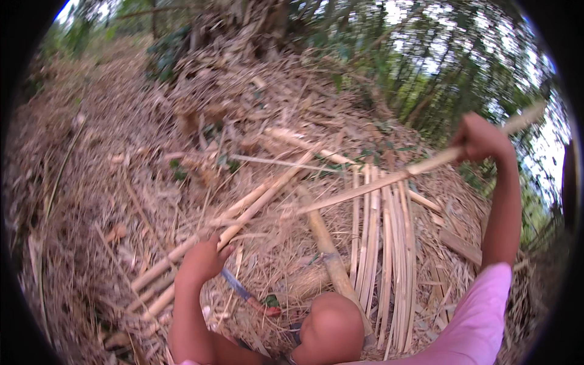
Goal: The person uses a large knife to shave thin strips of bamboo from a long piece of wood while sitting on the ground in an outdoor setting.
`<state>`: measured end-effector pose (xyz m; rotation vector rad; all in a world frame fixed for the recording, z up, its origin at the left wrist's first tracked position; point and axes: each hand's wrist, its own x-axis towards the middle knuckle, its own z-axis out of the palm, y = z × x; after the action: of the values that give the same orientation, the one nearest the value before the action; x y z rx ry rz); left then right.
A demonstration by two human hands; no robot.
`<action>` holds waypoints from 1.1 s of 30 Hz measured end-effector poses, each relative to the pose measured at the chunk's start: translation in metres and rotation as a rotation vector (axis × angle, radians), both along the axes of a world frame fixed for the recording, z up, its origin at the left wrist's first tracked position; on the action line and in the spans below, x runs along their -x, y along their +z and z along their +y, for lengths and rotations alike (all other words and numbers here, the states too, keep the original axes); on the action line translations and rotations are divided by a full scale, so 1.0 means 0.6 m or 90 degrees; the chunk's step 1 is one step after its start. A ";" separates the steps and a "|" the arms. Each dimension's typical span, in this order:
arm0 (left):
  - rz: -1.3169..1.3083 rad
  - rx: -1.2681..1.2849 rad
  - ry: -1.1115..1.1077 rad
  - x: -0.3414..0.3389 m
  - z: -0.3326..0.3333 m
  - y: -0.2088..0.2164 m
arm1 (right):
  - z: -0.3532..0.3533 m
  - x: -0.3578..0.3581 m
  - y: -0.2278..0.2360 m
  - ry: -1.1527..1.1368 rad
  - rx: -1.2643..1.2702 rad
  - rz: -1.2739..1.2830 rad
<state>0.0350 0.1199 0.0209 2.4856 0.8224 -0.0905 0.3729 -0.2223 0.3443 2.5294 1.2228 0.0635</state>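
Raised at the upper right, my right hand (pixel 483 139) is closed around a long pale bamboo strip (pixel 377 182). The strip slants down to the left, and its lower end is lost in blur above the ground. My left hand (pixel 204 260) is low on the left, over the bamboo poles (pixel 261 201). Its thumb and forefinger are apart, with nothing visible between them; the other fingers are mostly hidden. Just right of this hand lies a knife (pixel 234 283) with a grey-blue blade and a reddish handle, close to my bent knee (pixel 331 328).
Several split bamboo strips (pixel 389 255) lie side by side right of my knee. A thicker bamboo pole (pixel 328 249) lies beside them, by a short log (pixel 307 283). Dry leaves and husks (pixel 91 182) litter the slope. Bamboo stems and green foliage (pixel 438 67) stand behind.
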 end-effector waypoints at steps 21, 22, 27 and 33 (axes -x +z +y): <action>-0.449 0.456 0.200 0.032 0.070 0.028 | 0.359 0.246 0.147 0.218 -0.186 -0.595; -0.462 0.465 0.231 0.036 0.074 0.030 | 0.374 0.244 0.144 0.241 -0.190 -0.599; -0.546 0.441 0.350 0.048 0.107 0.008 | 0.426 0.232 0.128 0.526 -0.406 -0.328; -0.706 0.491 0.459 0.077 0.131 0.009 | 0.492 0.302 0.084 0.540 -0.307 -0.447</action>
<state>-0.0110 0.1983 0.0264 1.1025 0.8494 0.9341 0.1919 0.0728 0.3947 1.7798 1.9545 1.4308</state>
